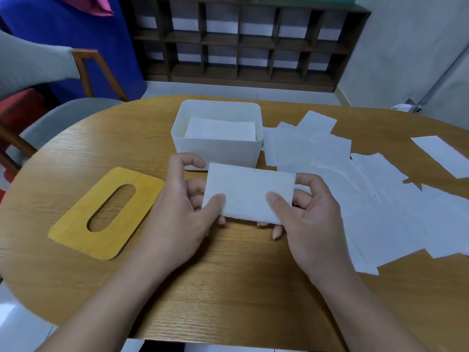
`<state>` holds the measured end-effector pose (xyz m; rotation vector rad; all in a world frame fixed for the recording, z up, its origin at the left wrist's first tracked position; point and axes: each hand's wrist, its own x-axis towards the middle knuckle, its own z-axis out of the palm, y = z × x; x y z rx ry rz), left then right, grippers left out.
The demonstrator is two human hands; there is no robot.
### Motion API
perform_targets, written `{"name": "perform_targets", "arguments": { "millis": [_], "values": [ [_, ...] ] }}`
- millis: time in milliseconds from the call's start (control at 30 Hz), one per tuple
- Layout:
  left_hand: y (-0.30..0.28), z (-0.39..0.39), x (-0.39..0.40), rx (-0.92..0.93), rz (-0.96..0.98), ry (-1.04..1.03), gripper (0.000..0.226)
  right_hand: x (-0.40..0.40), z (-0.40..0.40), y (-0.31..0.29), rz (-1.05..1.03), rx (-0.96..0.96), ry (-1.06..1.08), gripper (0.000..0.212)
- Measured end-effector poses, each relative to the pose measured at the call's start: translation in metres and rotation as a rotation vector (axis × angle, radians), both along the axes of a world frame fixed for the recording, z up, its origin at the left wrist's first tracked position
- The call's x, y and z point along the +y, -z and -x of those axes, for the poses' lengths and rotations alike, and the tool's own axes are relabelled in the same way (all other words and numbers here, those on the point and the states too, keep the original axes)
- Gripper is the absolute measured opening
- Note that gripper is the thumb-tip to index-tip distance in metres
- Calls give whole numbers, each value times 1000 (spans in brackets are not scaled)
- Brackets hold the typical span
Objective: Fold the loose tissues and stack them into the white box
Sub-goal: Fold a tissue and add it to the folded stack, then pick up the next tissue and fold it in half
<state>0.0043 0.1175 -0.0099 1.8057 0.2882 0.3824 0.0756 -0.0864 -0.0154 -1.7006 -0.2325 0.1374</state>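
Two bare forearms enter from the lower edge, leading to the left hand (177, 207) and right hand (304, 214), which together hold a folded tissue (248, 191) just above the tabletop (228, 288). Each hand pinches one short end of the tissue, thumb on top and curled fingers beneath. The tissue is a soft white rectangle with a faintly embossed surface and a thick doubled edge on the near side.

The tabletop is a rounded oval of light wood with a visible straight grain. Behind the hands stands the white box (218, 151), a matte rectangular container with rounded corners and no lid; a flat stack of folded tissues (220, 129) lies inside it. To the left lies a flat yellow wooden lid (106, 214) with rounded corners and an elongated oval slot. To the right, loose tissues (375, 199) lie spread and overlapping, thin and slightly creased; one narrow strip (441, 156) lies apart at the far right.

Beyond the tabletop: a grey chair seat (58, 118), a pale tiled floor, a dark wooden cubby shelf (241, 39) against the wall, and blue fabric (76, 41) at upper left.
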Motion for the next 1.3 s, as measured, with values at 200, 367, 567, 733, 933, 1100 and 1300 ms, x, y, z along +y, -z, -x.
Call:
{"name": "perform_targets", "arguments": {
  "millis": [200,367,567,733,933,1100,1300],
  "values": [
    [-5,-4,7,-96,-191,-67,23,0,5,-9,1,-122,78,34],
    [-25,-20,10,-230,-289,-191,22,16,-8,-32,54,-324,131,21],
    [-38,-55,35,-189,-450,-326,30,56,-69,-62,321,-566,114,13],
    [-25,-73,50,-57,-600,-320,41,77,-108,-62,640,-567,-37,9],
    [-10,-84,54,64,-764,-304,59,84,-122,-69,970,-685,-133,30],
    [-13,-81,51,-14,-790,-315,56,73,-122,-76,919,-732,-45,28],
    [-18,-79,25,-241,-777,-310,27,43,-92,-78,690,-623,9,12]
  ]
}}
